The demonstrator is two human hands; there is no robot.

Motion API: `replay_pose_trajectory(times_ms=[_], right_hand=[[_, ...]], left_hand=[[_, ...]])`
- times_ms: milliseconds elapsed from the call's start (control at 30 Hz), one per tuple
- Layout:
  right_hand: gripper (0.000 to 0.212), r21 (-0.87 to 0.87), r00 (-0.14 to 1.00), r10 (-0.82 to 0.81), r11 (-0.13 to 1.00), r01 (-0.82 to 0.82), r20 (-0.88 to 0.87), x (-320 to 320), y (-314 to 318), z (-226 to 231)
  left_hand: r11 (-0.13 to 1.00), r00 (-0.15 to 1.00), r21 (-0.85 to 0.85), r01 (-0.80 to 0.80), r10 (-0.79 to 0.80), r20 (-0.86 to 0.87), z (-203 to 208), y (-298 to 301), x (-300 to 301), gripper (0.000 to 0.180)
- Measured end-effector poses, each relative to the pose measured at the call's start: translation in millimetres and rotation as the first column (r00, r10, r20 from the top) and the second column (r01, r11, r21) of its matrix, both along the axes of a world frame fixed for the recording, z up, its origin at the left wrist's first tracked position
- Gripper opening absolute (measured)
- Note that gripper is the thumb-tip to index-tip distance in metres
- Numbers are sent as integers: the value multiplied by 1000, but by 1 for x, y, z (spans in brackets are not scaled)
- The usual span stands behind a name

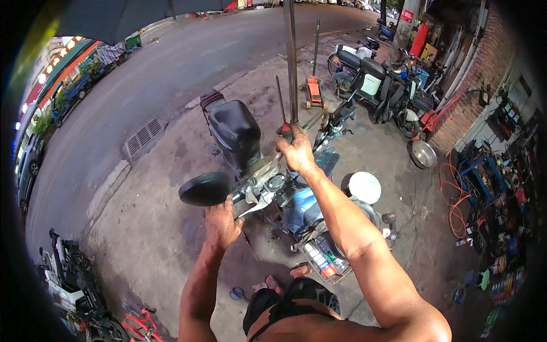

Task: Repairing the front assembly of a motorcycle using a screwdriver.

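A motor scooter (302, 208) with a worn front stands before me. My right hand (297, 153) is closed round the red-and-black handle of a screwdriver (286, 132), its long shaft pointing up and away, beside a tall metal pole (291, 62). At the left end of the handlebar (249, 188), my left hand (221, 225) grips just below a round black mirror (205, 189); its fingertips are partly hidden there and the thumb stands apart. Between both hands lie the exposed handlebar middle and a round gauge (276, 182). Behind it is a black seat (235, 125).
A wire basket (327, 265) with cans hangs near my legs, and a white round lid (364, 188) is to the right. Beyond are an orange floor jack (314, 92), parked scooters (376, 80) and a metal basin (423, 154). Scissors (238, 293) lie by my feet.
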State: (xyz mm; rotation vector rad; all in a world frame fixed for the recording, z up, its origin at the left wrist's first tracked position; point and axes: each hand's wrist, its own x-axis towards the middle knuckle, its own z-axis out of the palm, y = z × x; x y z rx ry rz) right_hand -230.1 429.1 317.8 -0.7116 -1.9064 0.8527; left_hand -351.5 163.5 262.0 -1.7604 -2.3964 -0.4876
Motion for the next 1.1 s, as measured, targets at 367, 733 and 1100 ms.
replay_pose_trajectory(times_ms=[367,733,1100], right_hand=[[36,-89,999,50,995,-51,-16,3,-3,9],[40,-104,999,49,993,-49,-7,4,0,6],[37,-65,999,43,997,-44,-17,7,-3,12]], left_hand=[[998,982,-23,-59,54,-179,3,7,11,97],[1000,992,-20,2,-4,-125,17,2,16,92],[1000,996,-1,20,-20,-87,26,3,20,90]])
